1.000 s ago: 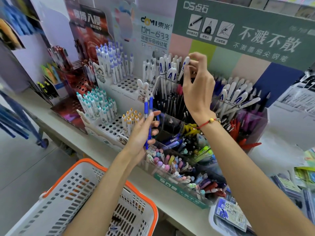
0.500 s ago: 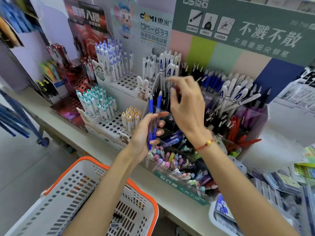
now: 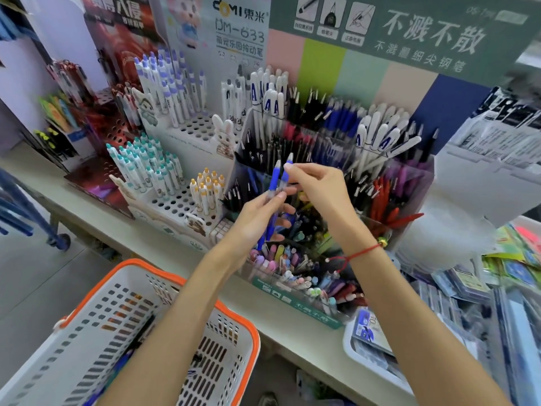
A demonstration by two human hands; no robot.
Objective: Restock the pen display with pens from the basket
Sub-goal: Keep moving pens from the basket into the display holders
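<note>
My left hand [image 3: 257,218] grips two blue pens [image 3: 274,183] upright in front of the pen display [image 3: 409,183]. My right hand [image 3: 319,189] pinches the top of the right-hand blue pen between thumb and forefinger. The display's clear compartments hold white, black, blue, red and purple pens. The white basket with an orange rim [image 3: 164,276] sits low on the left, under my left forearm, with a few dark pens lying inside.
White peg-hole racks [image 3: 181,200] with teal, yellow and purple-capped pens stand left of the display on the shelf [image 3: 164,244]. A white tray of packaged goods [image 3: 351,344] sits at the lower right. Red display stands are at the far left.
My right hand came down from the white pens at the back of the display to the blue pens in my left hand and now pinches one. My left hand rose slightly.
</note>
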